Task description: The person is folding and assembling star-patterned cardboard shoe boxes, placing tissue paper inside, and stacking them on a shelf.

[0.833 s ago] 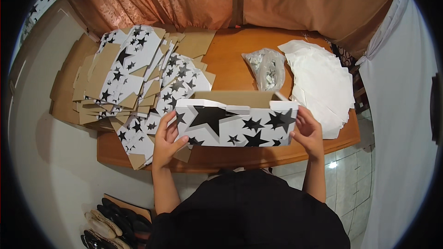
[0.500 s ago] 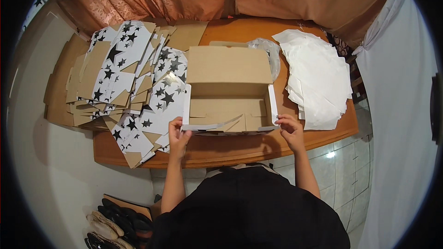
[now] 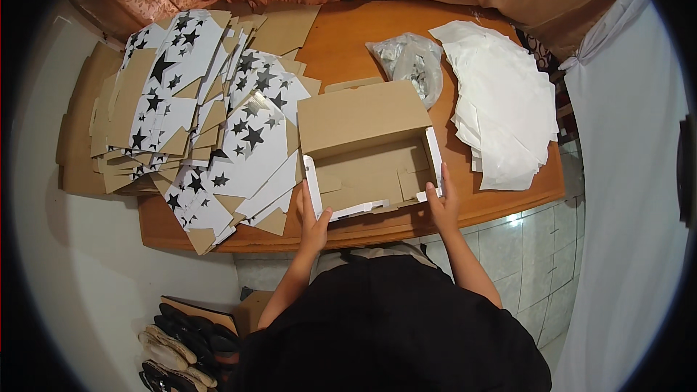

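A: Quick one: where's the cardboard box (image 3: pixel 367 174)?
B: Centre of frame, over the near part of the counter (image 3: pixel 341 36). Can't tell if it's resting or slightly lifted.
A: Grip state?
B: Both on the box. Left hand (image 3: pixel 314 229) has the near left corner, fingers along the outer wall, thumb at the front. Right hand (image 3: pixel 444 208) has the near right corner, same idea.
A: Handling?
B: Light, I'd say. Walls fairly stiff, but thin enough to dent or crease if squeezed. White outer face might be a bit slick. Lid (image 3: pixel 363 116) stands open at the back, probably floppy at its fold, so a poor handle. Best hold: the two side walls, near the corners, evenly.
A: Inside it?
B: Brown cardboard bottom and folded flaps.
A: Other containers?
B: Clear plastic bag (image 3: pixel 431 58), upper centre, behind the box. Greyish, silvery bits inside; can't tell what.
A: Around it?
B: Star-printed cardboard blanks (image 3: pixel 168 112) heaped upper left; white sheets (image 3: pixel 504 105) stacked upper right.
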Tool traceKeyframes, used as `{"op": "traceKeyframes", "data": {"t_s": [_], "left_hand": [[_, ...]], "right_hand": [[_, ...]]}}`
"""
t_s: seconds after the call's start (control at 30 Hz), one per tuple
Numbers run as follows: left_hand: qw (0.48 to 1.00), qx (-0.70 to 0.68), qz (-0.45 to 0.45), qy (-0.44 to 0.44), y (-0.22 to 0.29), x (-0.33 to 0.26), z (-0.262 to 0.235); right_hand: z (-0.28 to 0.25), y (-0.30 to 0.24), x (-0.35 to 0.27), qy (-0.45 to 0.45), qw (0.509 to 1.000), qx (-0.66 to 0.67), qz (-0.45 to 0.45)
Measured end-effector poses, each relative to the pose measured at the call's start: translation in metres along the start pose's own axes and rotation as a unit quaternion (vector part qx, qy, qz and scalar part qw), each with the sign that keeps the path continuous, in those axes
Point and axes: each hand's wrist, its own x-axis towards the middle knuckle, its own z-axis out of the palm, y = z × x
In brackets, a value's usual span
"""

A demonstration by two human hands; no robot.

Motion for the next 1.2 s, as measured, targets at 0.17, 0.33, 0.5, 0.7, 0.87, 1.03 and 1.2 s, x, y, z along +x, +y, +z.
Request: {"op": "traceKeyframes", "data": {"t_s": [0.17,0.33,0.5,0.7,0.87,1.03,1.2], "left_hand": [[0.999,-0.027,-0.004,-0.022,-0.002,0.01,-0.002],[0.987,0.161,0.012,0.014,0.018,0.017,-0.004],[0.933,0.244,0.218,-0.149,0.082,0.079,0.007],[0.735,0.271,0.462,-0.416,0.036,0.106,0.121],[0.634,0.374,0.461,-0.495,0.009,0.114,0.139],[0.652,0.346,0.389,-0.551,0.018,0.121,0.14],[0.627,0.439,0.124,-0.631,0.037,0.136,0.091]], "right_hand": [[0.006,0.005,0.0,0.034,0.995,-0.085,-0.034],[0.007,0.007,0.0,0.079,0.997,-0.026,-0.008],[-0.012,-0.009,-0.004,0.038,0.982,0.136,0.122],[0.001,0.014,-0.018,0.057,0.991,0.102,0.06],[0.002,0.003,-0.021,0.075,0.991,0.079,0.074],[0.009,0.005,-0.013,0.112,0.99,0.053,0.062],[0.004,0.008,-0.014,0.1,0.993,-0.017,0.054]]}}
